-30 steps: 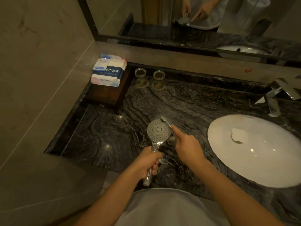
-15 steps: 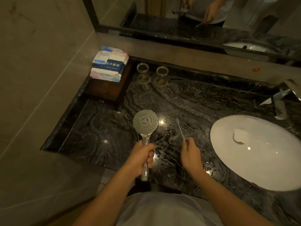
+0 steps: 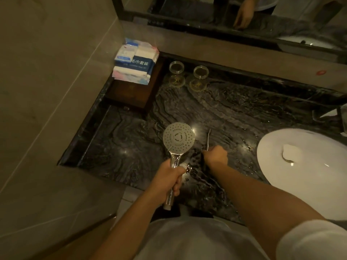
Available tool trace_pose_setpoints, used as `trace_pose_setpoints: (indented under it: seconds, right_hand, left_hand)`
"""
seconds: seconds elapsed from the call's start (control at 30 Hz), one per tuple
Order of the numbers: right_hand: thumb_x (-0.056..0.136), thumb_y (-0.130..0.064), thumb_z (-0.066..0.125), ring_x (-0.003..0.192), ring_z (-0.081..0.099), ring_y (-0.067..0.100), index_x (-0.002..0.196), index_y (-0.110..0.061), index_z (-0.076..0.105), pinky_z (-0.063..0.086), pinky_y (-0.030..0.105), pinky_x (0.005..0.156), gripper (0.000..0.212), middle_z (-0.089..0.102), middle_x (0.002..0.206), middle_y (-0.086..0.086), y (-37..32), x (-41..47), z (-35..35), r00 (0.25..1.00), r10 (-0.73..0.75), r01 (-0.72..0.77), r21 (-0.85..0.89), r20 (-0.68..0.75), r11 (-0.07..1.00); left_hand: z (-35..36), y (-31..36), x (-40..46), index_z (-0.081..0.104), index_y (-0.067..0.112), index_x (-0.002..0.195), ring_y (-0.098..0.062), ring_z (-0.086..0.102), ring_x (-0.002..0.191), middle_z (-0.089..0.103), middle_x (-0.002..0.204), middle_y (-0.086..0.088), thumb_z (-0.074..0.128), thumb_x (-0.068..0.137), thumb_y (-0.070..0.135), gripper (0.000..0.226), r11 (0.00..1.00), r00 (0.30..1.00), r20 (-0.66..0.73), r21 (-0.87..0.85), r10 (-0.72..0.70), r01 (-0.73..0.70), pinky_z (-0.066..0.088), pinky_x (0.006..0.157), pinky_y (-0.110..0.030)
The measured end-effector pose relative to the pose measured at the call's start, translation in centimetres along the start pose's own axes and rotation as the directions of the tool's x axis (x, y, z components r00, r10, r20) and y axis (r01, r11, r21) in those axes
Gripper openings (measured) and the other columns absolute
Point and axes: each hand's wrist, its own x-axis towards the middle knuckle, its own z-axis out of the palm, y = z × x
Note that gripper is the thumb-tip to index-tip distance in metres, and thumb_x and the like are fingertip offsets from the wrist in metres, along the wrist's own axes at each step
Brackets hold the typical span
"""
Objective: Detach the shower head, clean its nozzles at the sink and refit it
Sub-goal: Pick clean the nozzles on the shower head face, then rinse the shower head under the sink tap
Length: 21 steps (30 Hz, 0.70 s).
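1. Head view: my left hand (image 3: 167, 178) is wrapped around the chrome handle of the shower head (image 3: 178, 138). I hold it upright over the counter (image 3: 234, 113), left of the sink (image 3: 308, 194), with the nozzle face turned up toward me. I judge that is so I can check the holes after cleaning.
2. My right hand (image 3: 216, 156) is low at the counter with fingers curled around the near end of the toothbrush (image 3: 208, 137). The brush points away from me and seems to lie on the stone. I cannot tell whether I am gripping it firmly or letting it go. Putting it down there would keep it within reach beside the head.
3. The shower head is off its hose, so I judge the detaching done and the refit not yet done.
4. Count: 1 shower head, 1 toothbrush, 1 sink with 1 pale piece (image 3: 290, 152) lying in the bowl.
5. At the back stand 2 glasses (image 3: 176, 67), each on a coaster, well clear of my work.
6. In the left corner 1 wooden box (image 3: 129, 94) carries a stack of wrapped packs (image 3: 135, 61). I cannot count the packs surely.
7. The mirror (image 3: 206, 14) above shows 1 reflected hand.
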Motion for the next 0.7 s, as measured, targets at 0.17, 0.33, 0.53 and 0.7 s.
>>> trace_pose_setpoints:
  seconds: [0.17,0.33,0.53,0.7]
  right_hand:
    - [0.084,-0.033,0.075,0.078,0.067,0.026,0.083,-0.009,0.069,0.059,0.038,0.073,0.024,0.069,0.084,0.009,-1.5,0.6,1.6,0.999,0.044,-0.044,0.024,-0.003,0.999]
    - [0.084,-0.033,0.075,0.063,0.056,0.017,0.076,-0.014,0.058,0.049,0.032,0.062,0.027,0.062,0.076,0.005,-2.4,0.8,2.6,0.996,0.072,-0.069,0.067,-0.052,0.995]
    - [0.086,-0.034,0.073,0.064,0.053,0.014,0.071,-0.018,0.054,0.049,0.034,0.066,0.029,0.061,0.075,0.003,-2.2,-0.2,2.4,0.997,0.049,-0.044,0.083,-0.061,0.996]
    - [0.088,-0.032,0.069,0.084,0.061,0.019,0.092,-0.017,0.059,0.05,0.035,0.073,0.018,0.066,0.092,0.003,0.9,-3.6,0.4,0.996,-0.032,0.04,0.111,-0.081,0.993]
  left_hand:
    - [-1.1,-0.4,-0.2,0.049,0.017,0.086,-0.014,0.037,0.037,0.046,0.052,-0.002,0.057,0.092,0.01,0.012,0.998,0.999,-0.006,0.046,-0.049,0.049,0.031,0.038,-0.021]
    - [-2.2,-0.9,0.0,0.05,0.018,0.09,-0.013,0.038,0.037,0.047,0.053,-0.001,0.055,0.093,0.01,0.01,0.995,0.997,0.003,0.067,-0.077,0.077,0.031,0.037,-0.022]
    - [-2.6,-1.2,0.4,0.048,0.015,0.089,-0.013,0.037,0.036,0.046,0.052,-0.002,0.053,0.092,0.006,0.01,0.991,0.995,0.037,0.106,-0.089,0.085,0.031,0.036,-0.021]
    - [-1.2,-1.6,1.0,0.046,0.013,0.092,-0.015,0.034,0.035,0.043,0.05,-0.003,0.053,0.09,0.002,0.012,0.978,0.991,0.095,0.192,-0.098,0.078,0.03,0.037,-0.021]
